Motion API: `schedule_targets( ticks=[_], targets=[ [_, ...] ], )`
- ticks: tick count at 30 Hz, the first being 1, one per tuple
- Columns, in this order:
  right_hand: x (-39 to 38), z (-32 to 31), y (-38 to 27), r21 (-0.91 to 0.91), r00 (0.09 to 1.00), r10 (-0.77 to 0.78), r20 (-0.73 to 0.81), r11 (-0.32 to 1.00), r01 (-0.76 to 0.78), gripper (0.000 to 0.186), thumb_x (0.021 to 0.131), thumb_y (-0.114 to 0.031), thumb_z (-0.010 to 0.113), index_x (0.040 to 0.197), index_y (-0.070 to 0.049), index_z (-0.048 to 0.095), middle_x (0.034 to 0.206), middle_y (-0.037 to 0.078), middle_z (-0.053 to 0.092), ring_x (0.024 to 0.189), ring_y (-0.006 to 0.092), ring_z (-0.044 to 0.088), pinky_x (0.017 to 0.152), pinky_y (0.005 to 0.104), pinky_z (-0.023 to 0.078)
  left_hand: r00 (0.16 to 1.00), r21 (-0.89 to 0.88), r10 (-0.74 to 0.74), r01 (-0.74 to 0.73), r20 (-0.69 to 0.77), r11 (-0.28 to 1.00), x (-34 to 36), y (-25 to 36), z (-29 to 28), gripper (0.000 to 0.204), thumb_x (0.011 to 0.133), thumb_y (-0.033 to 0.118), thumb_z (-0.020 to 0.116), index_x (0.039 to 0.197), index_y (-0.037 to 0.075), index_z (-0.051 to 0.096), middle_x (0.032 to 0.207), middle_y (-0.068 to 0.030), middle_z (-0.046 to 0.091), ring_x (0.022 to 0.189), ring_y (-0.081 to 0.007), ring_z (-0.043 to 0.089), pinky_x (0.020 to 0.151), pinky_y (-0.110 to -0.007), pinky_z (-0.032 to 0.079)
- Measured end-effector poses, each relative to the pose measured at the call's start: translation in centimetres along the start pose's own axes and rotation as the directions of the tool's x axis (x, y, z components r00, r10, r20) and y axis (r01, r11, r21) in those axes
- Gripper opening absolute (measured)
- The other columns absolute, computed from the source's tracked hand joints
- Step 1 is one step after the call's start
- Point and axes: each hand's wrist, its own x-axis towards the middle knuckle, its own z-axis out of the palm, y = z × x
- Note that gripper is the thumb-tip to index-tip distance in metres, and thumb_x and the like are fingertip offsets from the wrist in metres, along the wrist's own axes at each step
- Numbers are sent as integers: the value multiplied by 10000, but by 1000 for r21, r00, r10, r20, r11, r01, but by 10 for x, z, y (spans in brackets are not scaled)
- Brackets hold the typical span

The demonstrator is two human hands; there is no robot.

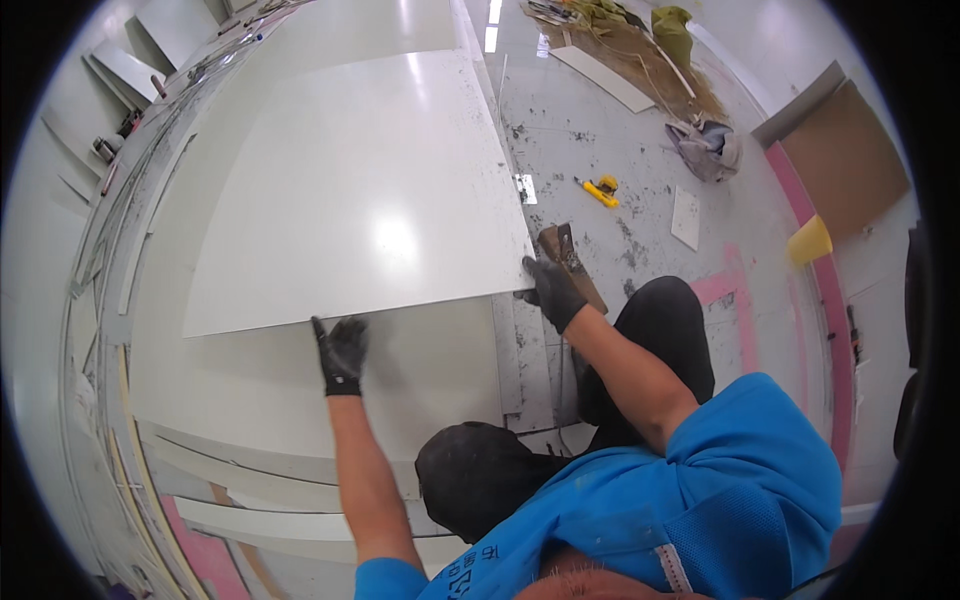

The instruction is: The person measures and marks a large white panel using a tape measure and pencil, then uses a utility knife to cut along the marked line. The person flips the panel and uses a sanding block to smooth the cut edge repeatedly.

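My black-gloved left hand (340,350) is at the near edge of a large white panel (330,180), fingertips against the edge. My gloved right hand (550,295) grips the same panel at its near right corner. The panel lies over a larger pale sheet (230,390), which shows below and left of it. Just beyond my right hand a brown, scuffed block-like piece (560,250) lies on the floor beside the panel.
Yellow tool (600,195), small white offcut (685,218), grey cloth bundle (705,150) and long white strip (600,78) lie on the right floor. Yellow container (810,240) stands near a brown board (840,170). Strips and boards line the left side. My knees are below the sheets' near end.
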Motion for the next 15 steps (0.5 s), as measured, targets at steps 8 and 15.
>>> schedule_targets(
  ticks=[8, 15],
  targets=[
    [-49, 25, -84, -4, 991, -111, 74, 994, 112, 397, 979, -384, 568, 1091, -3, 576, 911, 58, 629, 750, 112, 637, 639, 217, 508, 994, -114, 108, -105, 22, 988, 41, 24, 100, 337, 945, 267, 597, 1214, 64, 580, 1210, -108, 644, 1130, -266, 616, 933, -467, 527],
    [-60, 69, -169, 410, 912, -405, 62, 843, 347, 453, 864, -268, 754, 1098, 26, 502, 956, 113, 636, 861, 172, 668, 760, 295, 562, 983, -34, 169, -167, 70, 985, 59, 153, 189, 247, 903, 145, 606, 1116, 21, 595, 1026, -133, 704, 903, -258, 699, 760, -390, 597]
  ],
)
